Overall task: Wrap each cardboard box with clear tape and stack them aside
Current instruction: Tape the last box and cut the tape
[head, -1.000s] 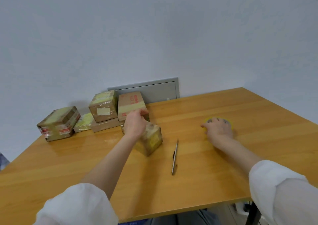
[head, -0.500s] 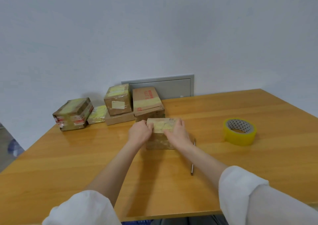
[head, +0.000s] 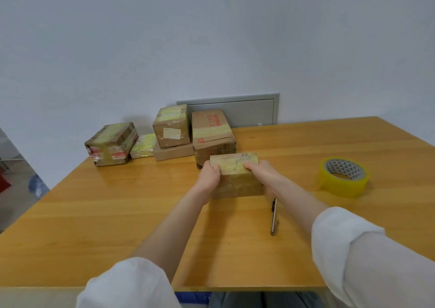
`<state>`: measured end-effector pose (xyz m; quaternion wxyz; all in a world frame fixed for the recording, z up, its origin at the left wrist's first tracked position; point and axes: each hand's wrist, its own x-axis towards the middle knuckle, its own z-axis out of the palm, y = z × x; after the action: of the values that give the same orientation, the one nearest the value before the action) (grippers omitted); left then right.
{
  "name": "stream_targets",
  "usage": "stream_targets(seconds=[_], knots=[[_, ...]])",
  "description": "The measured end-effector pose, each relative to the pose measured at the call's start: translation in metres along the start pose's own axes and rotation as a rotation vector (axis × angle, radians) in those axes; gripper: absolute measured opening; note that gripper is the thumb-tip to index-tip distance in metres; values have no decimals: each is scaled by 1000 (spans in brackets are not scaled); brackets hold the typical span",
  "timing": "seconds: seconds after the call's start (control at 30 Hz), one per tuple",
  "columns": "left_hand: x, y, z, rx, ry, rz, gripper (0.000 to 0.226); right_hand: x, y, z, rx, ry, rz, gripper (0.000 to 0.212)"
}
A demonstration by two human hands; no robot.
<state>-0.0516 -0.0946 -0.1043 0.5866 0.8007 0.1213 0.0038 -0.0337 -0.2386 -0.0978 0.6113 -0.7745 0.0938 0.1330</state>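
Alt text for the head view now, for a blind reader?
The left hand and right hand grip a taped cardboard box on a wooden table. A tape roll lies to its right, a slim tool nearer, other taped boxes behind.

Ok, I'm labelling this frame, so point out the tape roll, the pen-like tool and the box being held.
tape roll (head: pixel 341 187): head view, yellow outer wall.
pen-like tool (head: pixel 273 217): head view, middle of its shaft.
held box (head: pixel 237 185): head view, front face.
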Motion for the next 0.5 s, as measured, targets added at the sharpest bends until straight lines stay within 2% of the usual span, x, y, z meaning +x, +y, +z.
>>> stream_targets(seconds=[0.1,0.23,0.4,0.5], knots=[[-3,1,-3,-70,-30,-48,40,-8,-4,-6,-70,-29,-10,49],[-8,-1,-1,-156,-41,-119,46,-12,-10,-4,-340,113,-144,40],[-20,4,2,-260,-32,-150,41,-11,-9,-9,-264,66,-81,45],[-25,23,-4,-152,-15,-17,39,-9,-18,-21,-101,14,-63,63]])
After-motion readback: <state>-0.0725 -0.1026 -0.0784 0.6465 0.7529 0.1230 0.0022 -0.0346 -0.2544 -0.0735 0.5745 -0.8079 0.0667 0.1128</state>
